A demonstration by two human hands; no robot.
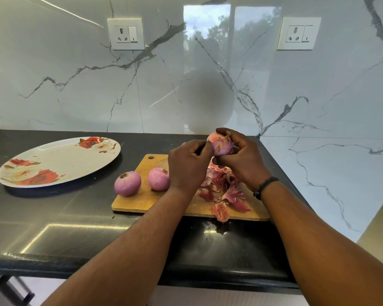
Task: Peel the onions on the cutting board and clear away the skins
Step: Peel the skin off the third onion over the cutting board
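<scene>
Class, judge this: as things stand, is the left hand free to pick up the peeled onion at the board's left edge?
Probably not yet: the left hand pinches at the held onion. The edge onion itself lies unobstructed.

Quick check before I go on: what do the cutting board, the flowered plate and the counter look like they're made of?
Cutting board: looks like wood or bamboo, matte tan with faint grain and a hanging hole.
Flowered plate: glossy white with printed roses; melamine or glazed ceramic, can't tell which.
Counter: polished black stone, probably granite, judging by its mirror-like reflections.

Bright daylight glares off the glossy wall (208, 62); edges bow.
</scene>
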